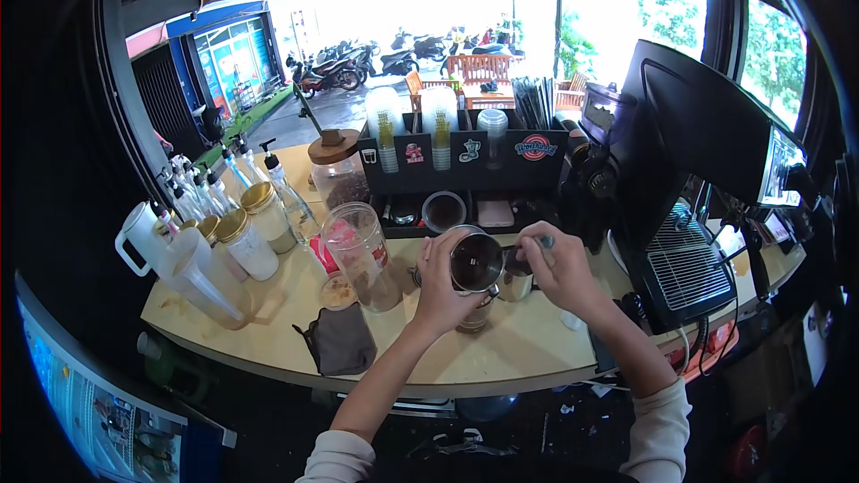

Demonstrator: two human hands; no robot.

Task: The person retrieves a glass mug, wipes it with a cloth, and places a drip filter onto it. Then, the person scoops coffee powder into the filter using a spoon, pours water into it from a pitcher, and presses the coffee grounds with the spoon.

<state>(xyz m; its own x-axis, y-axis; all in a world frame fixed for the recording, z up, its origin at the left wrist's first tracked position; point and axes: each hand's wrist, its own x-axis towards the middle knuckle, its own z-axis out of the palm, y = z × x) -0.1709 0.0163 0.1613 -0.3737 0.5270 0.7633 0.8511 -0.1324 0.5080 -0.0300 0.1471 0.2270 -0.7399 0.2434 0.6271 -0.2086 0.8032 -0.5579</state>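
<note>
mid-frame, the left hand grips a metal cup and the right hand seemingly a dark handle, so keeping both steady should help control.

You can't read any words for sure here. The round red sticker on the black box in front of you has curly letters, but they're too small. The red print on your tall clear jug is too blurry.

Motorcycles stand parked beyond a wooden bench as pump bottles crowd the left end of the counter.
</note>
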